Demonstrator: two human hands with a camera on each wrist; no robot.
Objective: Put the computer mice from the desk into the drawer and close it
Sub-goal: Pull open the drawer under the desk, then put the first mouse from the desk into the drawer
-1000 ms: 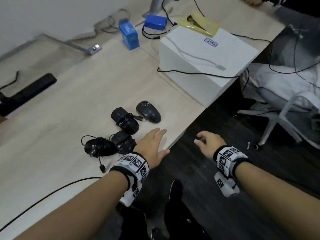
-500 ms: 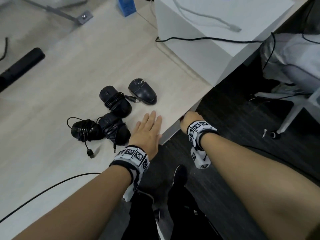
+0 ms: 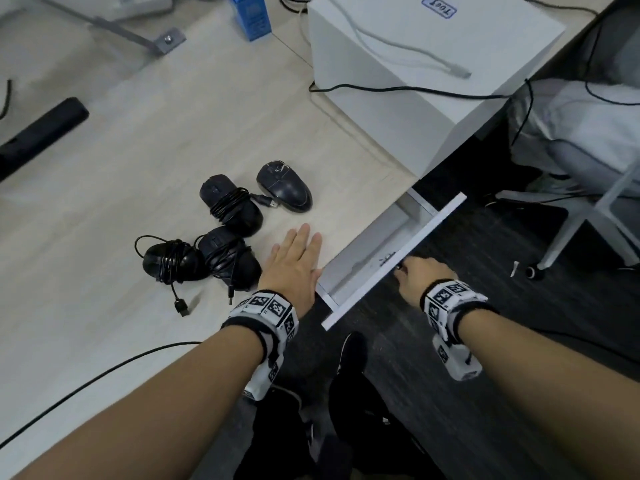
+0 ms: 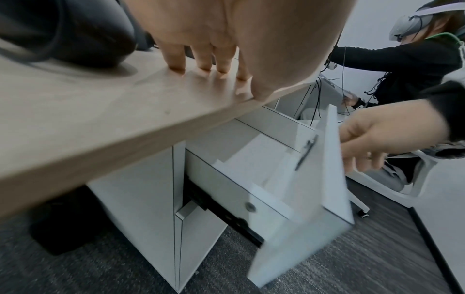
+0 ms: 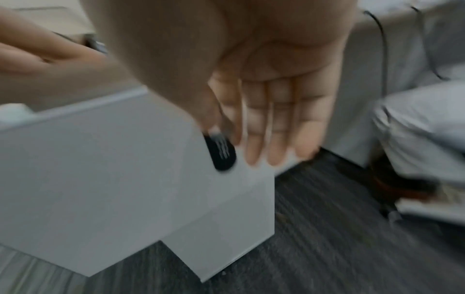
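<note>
Several black mice lie near the desk's front edge: a dark grey cordless-looking mouse and three wound in their cables. My left hand rests flat on the desk just right of them, fingers straight. Below the edge a white drawer stands partly pulled out and looks empty. My right hand is at the outside of the drawer front, and thumb and forefinger pinch its small black handle. That view is blurred.
A large white box with cables over it stands at the desk's right end. Farther back are a blue carton and a black bar. An office chair stands right of the drawer. Another person sits beyond.
My right hand went from mid-air to the desk's underside and has drawn the drawer out. The left hand stayed flat on the desk. The mice have not moved.
</note>
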